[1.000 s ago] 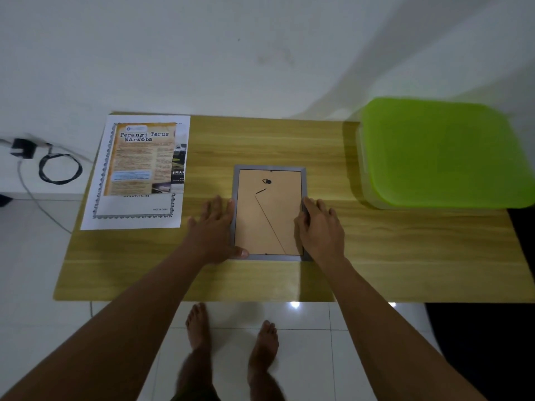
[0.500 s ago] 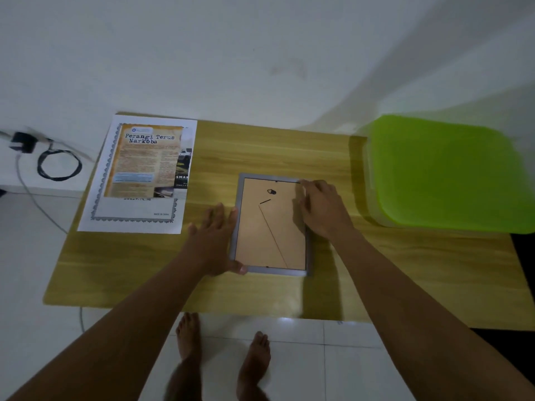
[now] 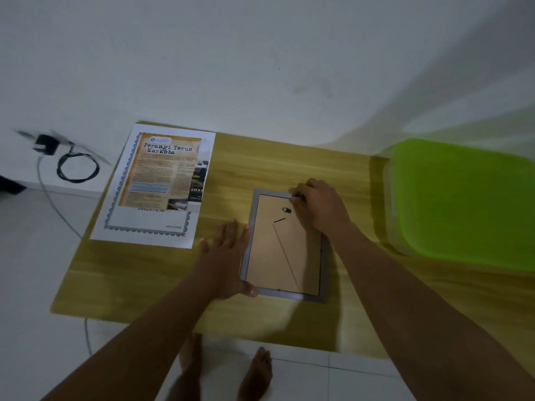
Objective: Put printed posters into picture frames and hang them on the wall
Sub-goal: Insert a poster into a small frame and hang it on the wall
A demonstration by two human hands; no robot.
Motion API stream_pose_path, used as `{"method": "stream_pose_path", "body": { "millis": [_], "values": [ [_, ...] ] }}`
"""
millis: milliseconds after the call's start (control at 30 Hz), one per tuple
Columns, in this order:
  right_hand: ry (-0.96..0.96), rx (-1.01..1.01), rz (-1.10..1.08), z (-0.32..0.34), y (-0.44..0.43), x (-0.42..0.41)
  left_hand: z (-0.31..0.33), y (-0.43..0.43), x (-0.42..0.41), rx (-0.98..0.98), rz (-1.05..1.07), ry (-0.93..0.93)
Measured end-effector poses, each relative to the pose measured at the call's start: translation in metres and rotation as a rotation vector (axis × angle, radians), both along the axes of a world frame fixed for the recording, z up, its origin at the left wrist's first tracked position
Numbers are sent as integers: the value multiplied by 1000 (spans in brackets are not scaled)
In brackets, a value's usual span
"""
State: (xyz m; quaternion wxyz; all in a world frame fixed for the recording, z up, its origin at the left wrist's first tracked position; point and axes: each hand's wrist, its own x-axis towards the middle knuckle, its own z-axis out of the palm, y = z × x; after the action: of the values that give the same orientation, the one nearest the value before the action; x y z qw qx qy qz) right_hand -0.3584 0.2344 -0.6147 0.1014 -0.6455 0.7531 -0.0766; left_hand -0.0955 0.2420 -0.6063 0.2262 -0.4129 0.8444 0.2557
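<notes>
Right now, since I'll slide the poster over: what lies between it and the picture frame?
Head view: only the left hand, flat at the left edge of the picture frame, on bare table.

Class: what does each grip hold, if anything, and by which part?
Right grip pinches the picture frame at its far edge. Left grip holds nothing; it rests flat against the left edge.

The right hand (image 3: 321, 208) has been moved up the right side of the picture frame (image 3: 278, 256), from the lower right edge a second ago to the top right corner. Its fingers (image 3: 296, 198), earlier laid flat over the edge, are now curled onto the frame's top rim.
</notes>
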Motion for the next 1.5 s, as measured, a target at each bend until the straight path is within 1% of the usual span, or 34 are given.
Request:
{"method": "stream_pose_path", "body": {
  "millis": [167, 367, 800, 933, 1067, 1200, 1300, 1400, 1500],
  "values": [
    [63, -37, 28, -4, 2, 3, 3, 0, 0, 8, 7, 10],
    [106, -80, -2, -6, 5, 8, 2, 1, 0, 10, 7, 5],
    [-24, -41, -68, 3, -3, 5, 4, 1, 0, 11, 12, 12],
    [-53, 32, -53, 4, -3, 1, 4, 1, 0, -1, 6, 13],
    [-102, 27, -97, 11, 21, 10, 1, -1, -1, -1, 13, 8],
    [-41, 32, -165, 19, 71, 39, 3, -2, -1, -12, -2, -13],
    [7, 120, -160, 18, 104, 67, 9, -5, 0, -19, -35, -32],
    [-48, 207, -202, 9, 117, 83, 14, -9, 2, -61, -76, -38],
    [-91, 121, -220, 8, 112, 89, 13, -10, 5, -107, -94, -18]
  ]
}}
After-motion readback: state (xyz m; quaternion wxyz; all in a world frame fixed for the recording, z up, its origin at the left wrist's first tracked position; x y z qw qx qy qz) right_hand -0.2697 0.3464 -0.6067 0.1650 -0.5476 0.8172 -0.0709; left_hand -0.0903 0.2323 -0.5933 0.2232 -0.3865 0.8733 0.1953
